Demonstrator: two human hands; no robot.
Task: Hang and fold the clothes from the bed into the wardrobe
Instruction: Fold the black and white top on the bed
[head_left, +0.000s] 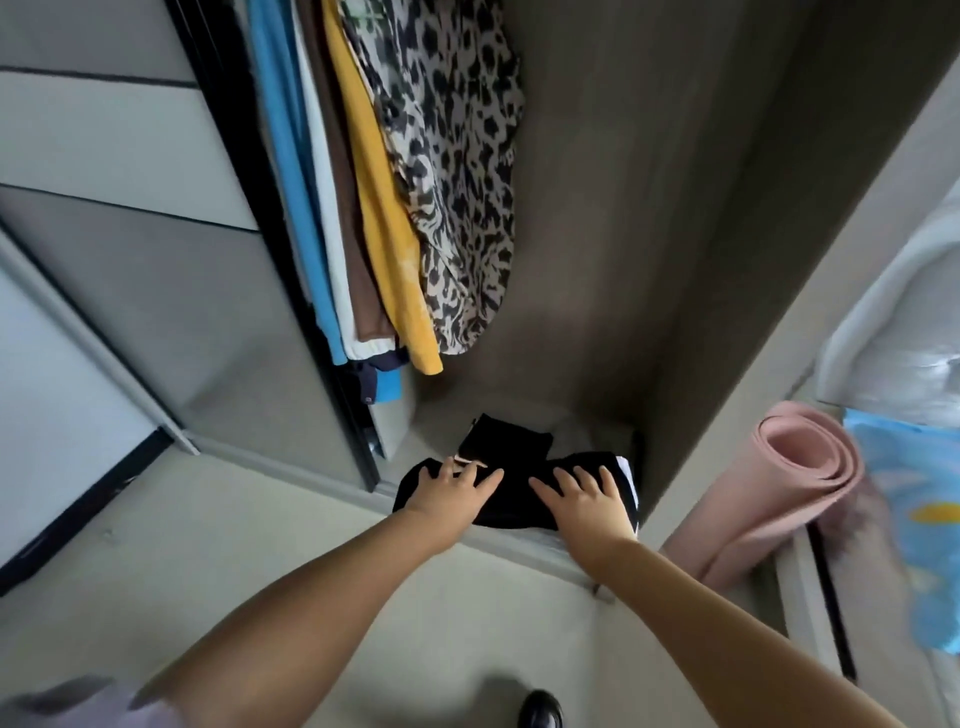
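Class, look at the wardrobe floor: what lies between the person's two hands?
In the head view, only the folded black garment lies between the left hand and right hand; both rest on it.

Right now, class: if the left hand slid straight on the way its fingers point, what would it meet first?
Probably the small folded black garment lying deeper on the wardrobe floor; the left hand presses the larger folded black garment. Depth is uncertain.

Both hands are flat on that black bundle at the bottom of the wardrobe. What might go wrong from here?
The folded black garment overhangs the wardrobe floor's front edge under the left hand and right hand, so it may slide out or unfold once released. The sliding door might catch that overhang. The hanging leopard-print garment seems clear.
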